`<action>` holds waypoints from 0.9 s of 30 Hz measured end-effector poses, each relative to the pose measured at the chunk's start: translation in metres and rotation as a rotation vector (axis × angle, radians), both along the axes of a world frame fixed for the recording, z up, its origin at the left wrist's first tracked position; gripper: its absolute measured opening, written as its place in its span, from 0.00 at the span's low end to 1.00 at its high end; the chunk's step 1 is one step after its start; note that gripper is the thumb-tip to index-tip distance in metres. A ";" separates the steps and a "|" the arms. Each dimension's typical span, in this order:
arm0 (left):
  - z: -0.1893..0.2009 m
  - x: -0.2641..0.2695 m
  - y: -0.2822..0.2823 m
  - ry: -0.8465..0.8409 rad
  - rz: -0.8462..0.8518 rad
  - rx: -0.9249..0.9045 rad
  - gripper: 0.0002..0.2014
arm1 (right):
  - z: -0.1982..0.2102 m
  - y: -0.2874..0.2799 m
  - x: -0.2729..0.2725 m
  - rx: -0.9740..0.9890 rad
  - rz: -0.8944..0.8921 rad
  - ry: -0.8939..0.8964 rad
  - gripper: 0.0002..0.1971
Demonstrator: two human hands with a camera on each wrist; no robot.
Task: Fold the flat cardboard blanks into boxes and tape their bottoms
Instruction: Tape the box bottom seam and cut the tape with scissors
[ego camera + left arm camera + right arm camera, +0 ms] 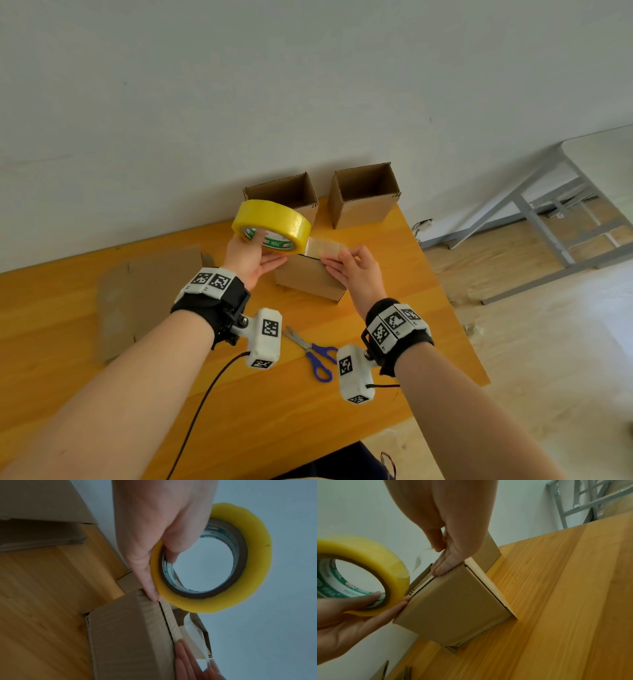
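My left hand [255, 255] holds a yellow tape roll [272, 224] just above a closed cardboard box [308, 279] on the wooden table [239, 394]. The thumb is hooked in the roll's core [375, 596], and the fingers under the roll touch the box's edge. A short clear tape strip [323, 247] runs from the roll to my right hand [349, 262], which pinches its free end. In the right wrist view the other right fingers [443, 568] rest on the box [453, 608] at its flap seam. The left wrist view shows the roll [254, 563] over the box [128, 635].
Two open-topped folded boxes [286, 193] [363, 197] stand at the back against the wall. Flat cardboard blanks [147, 294] lie on the left. Blue-handled scissors [313, 351] lie near the front between my wrists. The table's right edge [445, 298] drops to the floor; a grey metal frame [548, 219] stands beyond.
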State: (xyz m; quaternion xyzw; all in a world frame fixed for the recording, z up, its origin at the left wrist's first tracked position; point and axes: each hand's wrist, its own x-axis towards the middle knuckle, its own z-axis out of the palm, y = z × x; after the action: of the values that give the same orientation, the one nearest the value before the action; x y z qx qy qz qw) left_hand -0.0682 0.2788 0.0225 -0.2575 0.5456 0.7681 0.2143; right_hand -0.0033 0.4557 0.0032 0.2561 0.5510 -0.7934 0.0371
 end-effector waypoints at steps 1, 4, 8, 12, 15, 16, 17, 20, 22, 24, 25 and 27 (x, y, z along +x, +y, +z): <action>0.000 -0.001 0.000 0.001 0.013 -0.013 0.18 | 0.000 0.001 0.001 0.009 -0.024 0.006 0.07; 0.001 -0.002 0.000 0.021 0.016 -0.060 0.20 | 0.000 0.004 0.006 0.115 -0.054 0.007 0.07; 0.001 -0.001 0.005 0.069 -0.007 -0.131 0.17 | -0.001 0.003 0.010 0.208 -0.109 -0.011 0.06; 0.001 0.002 0.006 0.088 -0.020 -0.152 0.17 | -0.006 0.000 0.020 0.218 -0.217 -0.055 0.06; 0.002 0.004 0.005 0.107 -0.043 -0.150 0.16 | -0.007 -0.003 0.023 0.176 -0.261 -0.070 0.06; 0.002 0.004 0.006 0.111 -0.048 -0.153 0.15 | -0.006 -0.004 0.023 0.169 -0.274 -0.077 0.06; 0.003 0.004 0.007 0.114 -0.051 -0.159 0.15 | -0.005 -0.004 0.022 0.166 -0.292 -0.090 0.06; 0.005 0.006 0.012 0.131 -0.060 -0.190 0.14 | -0.005 -0.004 0.021 0.150 -0.344 -0.146 0.06; 0.006 0.006 0.014 0.144 -0.065 -0.210 0.14 | -0.007 -0.003 0.021 0.159 -0.354 -0.192 0.06; 0.006 0.006 0.016 0.158 -0.070 -0.228 0.14 | -0.008 -0.003 0.022 0.199 -0.344 -0.230 0.07; 0.005 0.006 0.017 0.163 -0.072 -0.239 0.15 | -0.008 -0.002 0.022 0.211 -0.342 -0.240 0.07; 0.004 0.005 0.018 0.178 -0.078 -0.267 0.15 | -0.008 -0.002 0.023 0.200 -0.351 -0.249 0.08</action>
State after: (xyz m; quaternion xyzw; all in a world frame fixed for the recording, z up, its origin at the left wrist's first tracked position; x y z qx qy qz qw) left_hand -0.0628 0.2966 0.0266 -0.1933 0.6695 0.6995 0.1587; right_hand 0.0195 0.4535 -0.0051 0.4462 0.5651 -0.6914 -0.0593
